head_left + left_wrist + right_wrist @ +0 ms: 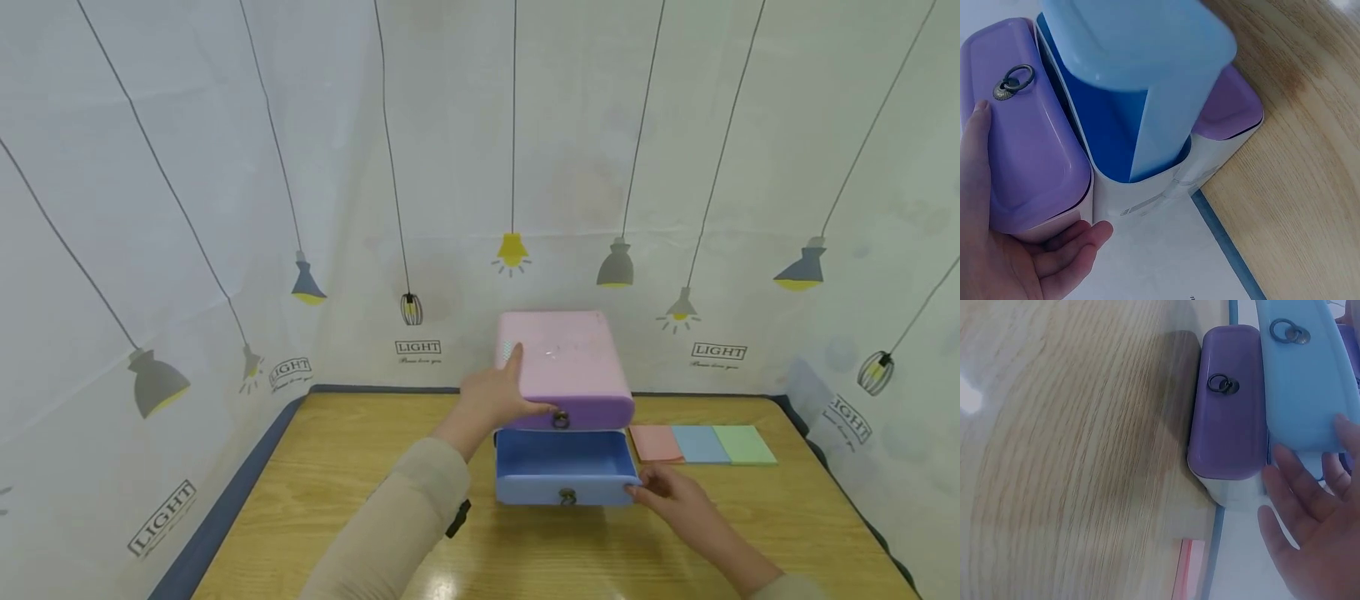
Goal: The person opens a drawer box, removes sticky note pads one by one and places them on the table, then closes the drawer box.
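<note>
A small drawer cabinet [570, 350] with a pink top stands near the back of the table. Its middle blue drawer [525, 490] is pulled well out, its inside bare. My left hand [487, 400] grips the cabinet's upper left corner, thumb on the front of the closed top purple drawer [1041, 144], beside its ring pull [1019, 81]. At the blue drawer's front right corner, my right hand [682, 504] pinches the edge, thumb on the front face and fingers round the side. The lower purple drawer [1229, 425] is closed; the blue one hides it in the head view.
Pink, blue and green sticky notes [701, 444] lie in a row right of the cabinet. Behind the wooden table [352, 467] rises a white cloth [450, 167] printed with hanging lamps. A small black object [457, 518] shows beside the left sleeve.
</note>
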A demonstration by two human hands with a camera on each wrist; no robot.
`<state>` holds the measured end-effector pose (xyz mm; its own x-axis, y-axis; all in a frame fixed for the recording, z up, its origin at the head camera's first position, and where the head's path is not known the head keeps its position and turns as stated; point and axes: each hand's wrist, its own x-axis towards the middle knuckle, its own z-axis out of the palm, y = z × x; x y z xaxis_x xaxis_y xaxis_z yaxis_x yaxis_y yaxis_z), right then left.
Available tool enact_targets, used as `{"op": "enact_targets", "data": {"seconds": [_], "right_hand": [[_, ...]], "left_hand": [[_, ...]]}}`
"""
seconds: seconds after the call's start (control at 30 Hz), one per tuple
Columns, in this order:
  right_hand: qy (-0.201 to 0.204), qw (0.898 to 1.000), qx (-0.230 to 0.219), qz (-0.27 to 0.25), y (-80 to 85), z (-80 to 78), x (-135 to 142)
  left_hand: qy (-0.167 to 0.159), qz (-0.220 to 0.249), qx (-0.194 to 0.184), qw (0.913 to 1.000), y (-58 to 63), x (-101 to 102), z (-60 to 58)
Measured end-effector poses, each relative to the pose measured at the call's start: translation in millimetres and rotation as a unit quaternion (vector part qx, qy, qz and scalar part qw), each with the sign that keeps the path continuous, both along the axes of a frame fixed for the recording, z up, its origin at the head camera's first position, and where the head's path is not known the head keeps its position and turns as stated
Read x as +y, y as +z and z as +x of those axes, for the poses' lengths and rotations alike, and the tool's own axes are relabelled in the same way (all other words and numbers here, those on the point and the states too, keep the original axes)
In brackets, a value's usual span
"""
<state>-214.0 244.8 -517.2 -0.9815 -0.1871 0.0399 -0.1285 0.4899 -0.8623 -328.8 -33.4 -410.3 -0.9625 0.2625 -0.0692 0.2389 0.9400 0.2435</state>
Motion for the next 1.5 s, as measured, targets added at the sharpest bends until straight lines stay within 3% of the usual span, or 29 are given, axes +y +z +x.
{"op": "enact_targets", "data": {"seconds": [0.3, 0.47, 0.8, 1.2, 1.5], "right_hand": [[-0.069, 0.997, -0.007, -0.017, -5.3, -18.2, -14.5], [-0.102, 0.995, 0.009, 0.006, -5.1, -30.4, -20.4], [-0.146, 0.989, 0.003, 0.010, -5.1, -42.9, -26.9], [-0.161, 0.985, -0.011, 0.057, -5.4, -47.6, -29.5], [-0.167, 0.981, -0.026, 0.094, -7.4, -41.8, -42.5]], "left_hand": [[0.000, 0.000, -0.005, 1.0000, -0.4, -0.8, 0.7], [-0.002, -0.003, -0.006, 1.0000, -0.3, -1.2, -1.0], [-0.004, -0.010, -0.001, 0.9999, -1.4, -0.5, -2.7], [-0.004, -0.008, 0.002, 1.0000, -2.8, -0.1, -3.4], [-0.006, -0.010, 0.001, 0.9999, -1.4, -0.4, -1.2]]}}
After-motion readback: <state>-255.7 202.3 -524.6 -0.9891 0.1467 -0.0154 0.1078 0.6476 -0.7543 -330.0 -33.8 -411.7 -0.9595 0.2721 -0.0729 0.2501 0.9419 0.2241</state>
